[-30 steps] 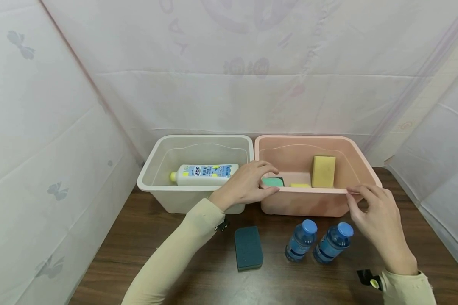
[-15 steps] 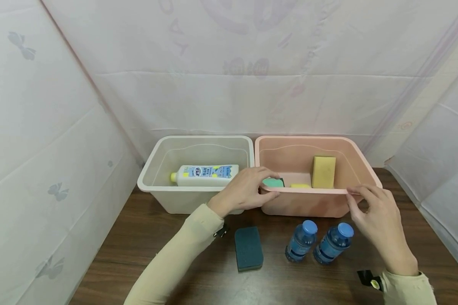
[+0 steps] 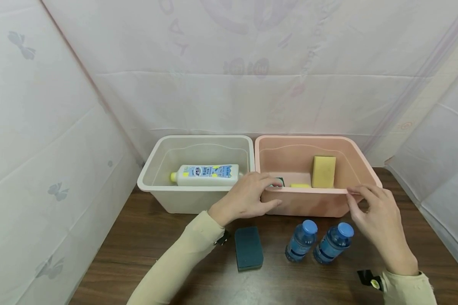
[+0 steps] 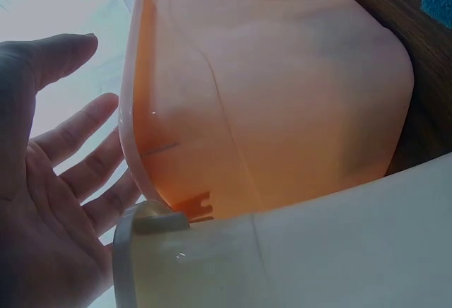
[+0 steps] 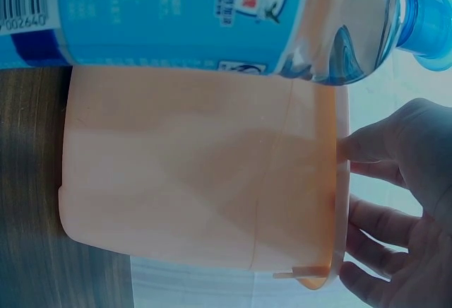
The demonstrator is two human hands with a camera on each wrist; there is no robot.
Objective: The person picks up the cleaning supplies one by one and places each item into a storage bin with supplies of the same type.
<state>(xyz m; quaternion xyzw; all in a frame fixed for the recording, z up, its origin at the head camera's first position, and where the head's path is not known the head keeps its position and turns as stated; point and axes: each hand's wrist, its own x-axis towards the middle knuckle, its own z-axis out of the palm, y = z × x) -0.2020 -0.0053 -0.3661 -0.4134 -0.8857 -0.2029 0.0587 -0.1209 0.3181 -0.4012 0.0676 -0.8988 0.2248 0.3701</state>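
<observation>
The pink bin (image 3: pixel 305 203) stands on the table with its near rim toward me. My right hand (image 3: pixel 381 220) pinches that rim near its right corner, thumb in front and fingers behind, as the right wrist view also shows. At the rim's left end hovers my left hand (image 3: pixel 248 197), fingers spread and thumb held off the bin. In the left wrist view this hand (image 4: pixel 49 174) holds nothing. Inside the bin, a yellow sponge (image 3: pixel 323 171) stands on end. Beside it lies another yellow piece (image 3: pixel 300 185), and a green sponge (image 3: pixel 281 181) is mostly hidden by my left fingers.
Left of the pink bin is a grey-white bin (image 3: pixel 198 199) with a white bottle (image 3: pixel 206 174) lying in it. A dark green sponge (image 3: pixel 249 248) lies in front on the table. Two blue-capped bottles (image 3: pixel 301 240) stand near my right hand. White curtains surround the table.
My left hand has drawn slightly toward me and away from the pink bin's rim, its fingers now covering more of the green sponge. My right hand has kept its hold.
</observation>
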